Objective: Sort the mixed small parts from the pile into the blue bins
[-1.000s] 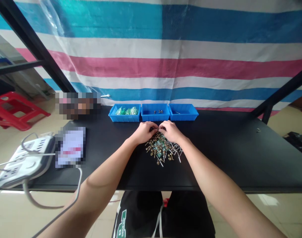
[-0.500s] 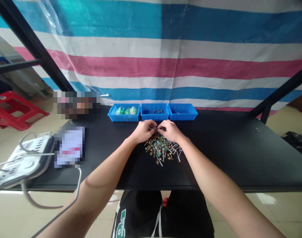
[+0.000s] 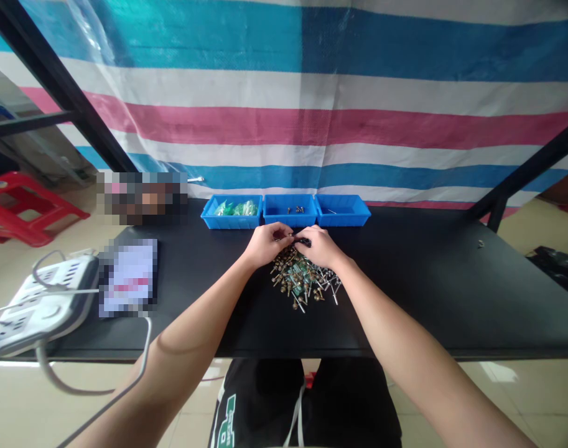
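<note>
My left hand [image 3: 266, 242] and my right hand [image 3: 318, 246] meet at the far edge of a pile of small screws and metal parts [image 3: 305, 281] on the black table [image 3: 428, 292]. Both hands have their fingers curled and pinched together over a small dark part held between them, too small to name. Behind the hands stand three blue trays in a row: the left tray [image 3: 231, 213] holds green pieces, the middle tray [image 3: 290, 211] a few screws, the right tray [image 3: 342, 211] one thin piece.
A white power strip [image 3: 41, 305] with a grey cable lies at the table's left edge, beside a blurred flat item [image 3: 127, 277]. A striped tarp [image 3: 311, 99] hangs behind. A red stool [image 3: 22, 205] stands far left. Black frame posts rise at both sides.
Both hands have lifted slightly off the pile and shifted a little towards the trays, still pinched together. The view has drifted a bit.
</note>
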{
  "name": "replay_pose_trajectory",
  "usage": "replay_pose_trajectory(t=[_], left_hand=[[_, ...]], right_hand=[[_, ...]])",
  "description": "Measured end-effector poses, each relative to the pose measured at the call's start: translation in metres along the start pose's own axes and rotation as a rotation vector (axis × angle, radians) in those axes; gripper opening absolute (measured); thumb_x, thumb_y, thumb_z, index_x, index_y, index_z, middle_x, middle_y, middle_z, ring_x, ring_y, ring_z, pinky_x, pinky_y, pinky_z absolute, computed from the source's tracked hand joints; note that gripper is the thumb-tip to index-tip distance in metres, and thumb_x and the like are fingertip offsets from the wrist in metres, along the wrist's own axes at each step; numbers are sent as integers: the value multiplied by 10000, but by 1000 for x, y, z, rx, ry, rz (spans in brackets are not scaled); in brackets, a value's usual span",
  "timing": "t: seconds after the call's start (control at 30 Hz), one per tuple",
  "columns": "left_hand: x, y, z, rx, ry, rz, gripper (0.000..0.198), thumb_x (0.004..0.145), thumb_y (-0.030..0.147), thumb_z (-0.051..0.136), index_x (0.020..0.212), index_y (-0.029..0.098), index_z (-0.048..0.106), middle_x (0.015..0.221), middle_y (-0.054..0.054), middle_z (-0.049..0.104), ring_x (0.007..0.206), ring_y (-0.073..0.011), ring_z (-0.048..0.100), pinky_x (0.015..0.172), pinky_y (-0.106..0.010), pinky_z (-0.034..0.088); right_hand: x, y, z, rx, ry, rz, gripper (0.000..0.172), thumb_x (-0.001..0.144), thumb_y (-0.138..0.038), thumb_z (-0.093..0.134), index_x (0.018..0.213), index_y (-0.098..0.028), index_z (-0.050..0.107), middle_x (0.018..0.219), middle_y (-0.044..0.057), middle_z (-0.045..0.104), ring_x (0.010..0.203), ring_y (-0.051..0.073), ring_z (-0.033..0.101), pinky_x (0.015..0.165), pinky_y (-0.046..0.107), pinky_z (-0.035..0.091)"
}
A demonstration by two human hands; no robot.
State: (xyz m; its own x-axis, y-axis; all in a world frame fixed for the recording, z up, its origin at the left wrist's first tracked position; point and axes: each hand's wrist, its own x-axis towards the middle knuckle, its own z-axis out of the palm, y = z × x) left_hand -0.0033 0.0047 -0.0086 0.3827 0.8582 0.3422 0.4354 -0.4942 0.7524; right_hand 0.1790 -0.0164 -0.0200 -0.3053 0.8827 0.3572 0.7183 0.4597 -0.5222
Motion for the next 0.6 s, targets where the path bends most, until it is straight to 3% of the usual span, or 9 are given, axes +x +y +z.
replay_pose_trajectory(t=[0.2,0.37,0.6], left_hand=[[0,-2,1,-51,-15,-14,199,735,328,662,838,157,670,790,-29,697,698,-142,624,694,-284,513],[-1,2,1,-28,16,1,188,740,333,664,821,163,664,775,-23,700,696,-142,625,677,-274,506],[0,-1,3,-70,140,6,173,740,316,662,816,162,638,811,-34,702,762,-158,648,763,-312,528]], right_hand=[[0,-6,-4,56,109,-90,149,855,-212,561,872,-191,708,919,62,721,900,198,629,855,344,473],[-1,-8,-3,179,215,-32,210,837,-230,556,984,-184,698,913,56,722,822,178,659,787,314,514],[-4,-10,-4,251,133,-58,373,774,-214,577,1134,-186,670,1038,68,708,853,180,647,777,330,534]])
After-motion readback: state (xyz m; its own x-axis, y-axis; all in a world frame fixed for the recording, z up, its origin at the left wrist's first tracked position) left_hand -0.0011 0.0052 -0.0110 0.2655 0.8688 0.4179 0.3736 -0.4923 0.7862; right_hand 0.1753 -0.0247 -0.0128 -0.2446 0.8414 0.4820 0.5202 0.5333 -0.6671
